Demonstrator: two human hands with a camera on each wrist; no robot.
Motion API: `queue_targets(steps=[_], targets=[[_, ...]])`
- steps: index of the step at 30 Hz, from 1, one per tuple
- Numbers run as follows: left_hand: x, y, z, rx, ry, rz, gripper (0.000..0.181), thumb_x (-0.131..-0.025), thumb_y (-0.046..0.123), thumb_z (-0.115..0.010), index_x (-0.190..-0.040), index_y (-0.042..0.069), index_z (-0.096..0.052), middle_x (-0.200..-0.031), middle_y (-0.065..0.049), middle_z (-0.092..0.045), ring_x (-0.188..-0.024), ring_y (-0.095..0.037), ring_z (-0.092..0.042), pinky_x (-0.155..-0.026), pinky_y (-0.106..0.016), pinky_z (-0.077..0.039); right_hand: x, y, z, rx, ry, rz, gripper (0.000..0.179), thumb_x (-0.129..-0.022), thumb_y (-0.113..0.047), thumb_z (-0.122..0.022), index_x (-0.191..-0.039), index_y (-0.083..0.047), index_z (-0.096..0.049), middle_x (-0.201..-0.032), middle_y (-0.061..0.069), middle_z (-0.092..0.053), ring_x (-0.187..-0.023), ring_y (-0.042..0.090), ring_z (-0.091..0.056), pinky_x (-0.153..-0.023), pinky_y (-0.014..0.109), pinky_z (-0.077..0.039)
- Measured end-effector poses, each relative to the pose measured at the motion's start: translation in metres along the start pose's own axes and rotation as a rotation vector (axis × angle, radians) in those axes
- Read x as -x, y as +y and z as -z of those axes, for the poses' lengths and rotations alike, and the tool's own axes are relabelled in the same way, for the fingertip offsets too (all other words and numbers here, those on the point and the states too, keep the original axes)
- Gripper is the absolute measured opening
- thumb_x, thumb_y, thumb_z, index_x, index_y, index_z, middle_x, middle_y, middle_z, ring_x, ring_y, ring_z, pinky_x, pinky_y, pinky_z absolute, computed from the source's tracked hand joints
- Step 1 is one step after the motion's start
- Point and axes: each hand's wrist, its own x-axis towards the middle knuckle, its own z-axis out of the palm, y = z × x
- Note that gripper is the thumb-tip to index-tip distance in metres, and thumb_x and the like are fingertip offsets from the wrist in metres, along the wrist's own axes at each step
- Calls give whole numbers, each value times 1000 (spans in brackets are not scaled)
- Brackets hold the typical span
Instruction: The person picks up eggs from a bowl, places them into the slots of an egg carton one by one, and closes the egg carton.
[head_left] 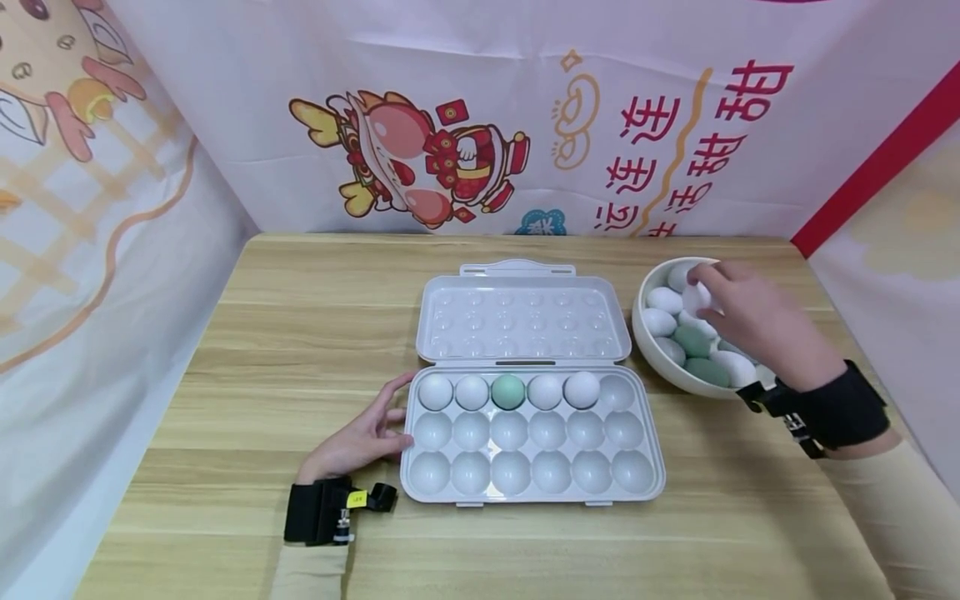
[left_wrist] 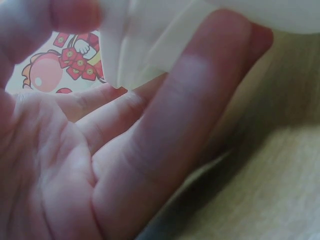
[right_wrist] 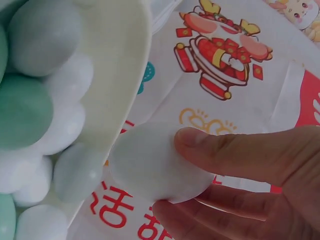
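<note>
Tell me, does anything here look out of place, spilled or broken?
Nothing looks spilled or broken: five eggs sit neatly in the carton. Only the printed figure on the wall cloth seems odd, since it lies on its side.

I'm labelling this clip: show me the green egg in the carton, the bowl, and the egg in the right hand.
Green egg (head_left: 508, 392), head view, middle of its top.
Bowl (right_wrist: 115, 65), right wrist view, inner wall.
Held egg (right_wrist: 147, 162), right wrist view, its side.

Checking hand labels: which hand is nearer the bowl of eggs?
Right. The right hand is at the bowl, holding a white egg; the left hand is well left of it, touching the egg carton.
</note>
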Motion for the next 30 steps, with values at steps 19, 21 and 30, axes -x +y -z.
queue_targets(steps=[19,21,30], targets=[[0,0,0,-3,2,-8,87,-93,-2,-58,-155,18,-1,-132,-38,-42,-95,-33,-65,-83,-39,-55,7,-40,0,-41,121,143,53,-68,2,-85,-112,-1,-55,-108,21,-59,-90,34,-61,-74,48,-56],[0,0,0,-5,3,-3,87,-93,-1,-58,-155,19,-1,-132,-38,-42,-95,-33,-65,-83,-39,-55,8,-43,-3,-53,137,178,55,-66,3,-86,-111,0,-55,-106,20,-60,-89,33,-61,-73,47,-56],[-1,-1,1,-7,2,4,86,-93,-1,-58,-155,18,-1,-132,-38,-42,-96,-33,-65,-83,-39,-55,13,-52,-21,-74,208,300,50,-67,3,-85,-108,-1,-56,-102,17,-59,-83,31,-63,-67,46,-57]])
